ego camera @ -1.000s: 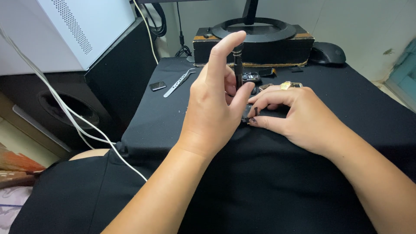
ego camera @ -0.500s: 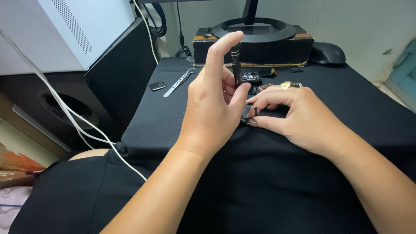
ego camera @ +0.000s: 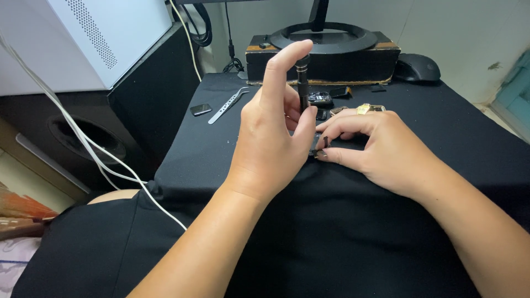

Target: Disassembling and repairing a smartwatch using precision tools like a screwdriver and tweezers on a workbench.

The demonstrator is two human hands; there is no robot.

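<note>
My left hand (ego camera: 273, 138) holds a thin black screwdriver (ego camera: 302, 83) upright, the index fingertip resting on its top cap and the thumb against its shaft. The tip goes down behind my fingers to a small dark device (ego camera: 319, 144) lying on the black cloth (ego camera: 386, 237). My right hand (ego camera: 381, 146) pins that device flat with thumb and fingers. Most of the device is hidden under both hands.
Metal tweezers (ego camera: 227, 104) and a small dark chip (ego camera: 201, 109) lie at the left. Small parts, one gold-coloured (ego camera: 369, 108), sit behind my hands. A monitor stand on a dark box (ego camera: 323, 52), a black mouse (ego camera: 417, 67), a white case (ego camera: 83, 38) and white cables (ego camera: 94, 157) surround the cloth.
</note>
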